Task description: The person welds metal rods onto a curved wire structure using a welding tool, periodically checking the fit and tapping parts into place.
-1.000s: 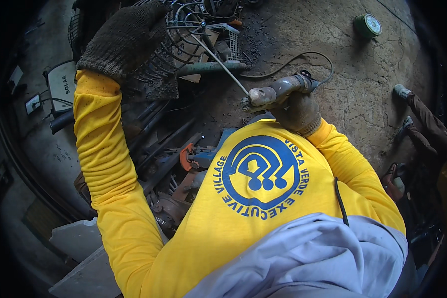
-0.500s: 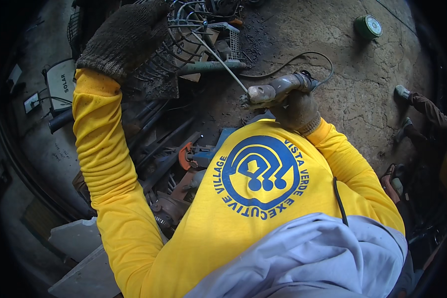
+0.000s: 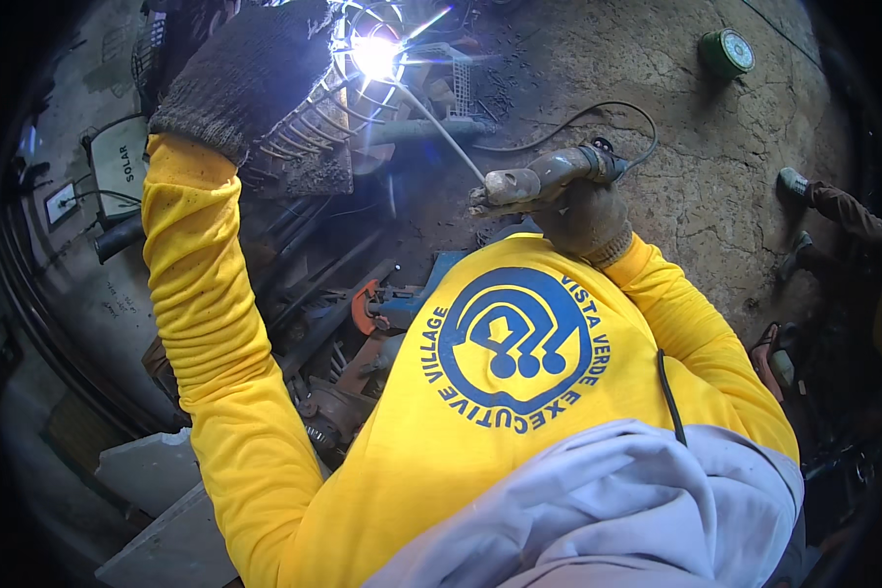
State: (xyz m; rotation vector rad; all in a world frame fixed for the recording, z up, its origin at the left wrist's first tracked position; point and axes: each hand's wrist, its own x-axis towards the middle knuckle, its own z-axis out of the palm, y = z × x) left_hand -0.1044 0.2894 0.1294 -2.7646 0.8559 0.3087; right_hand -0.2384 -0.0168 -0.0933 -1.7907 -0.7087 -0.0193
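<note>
My right hand (image 3: 593,218), in a dark knitted glove, is wrapped round a welding electrode holder (image 3: 559,172). From its jaws a thin welding rod (image 3: 443,134) slants up and left to a bright arc (image 3: 374,57) on a frame of curved metal wires (image 3: 309,125). At the upper left my gloved left hand (image 3: 240,83) lies against the frame's left side. The back of the glove hides its fingers, so its grip does not show. Glare blots out the wires around the arc.
A cable (image 3: 647,122) loops from the holder across the stained concrete floor (image 3: 735,167). A round green can (image 3: 726,54) stands at the far right. Metal bars and an orange-and-blue clamp (image 3: 366,306) lie below the frame. Another person's leg (image 3: 848,211) shows at the right.
A bright arc has lit at the rod's tip, with glare and haze over the frame. The electrode holder has shifted very slightly left. My left hand stays nearly in place.
</note>
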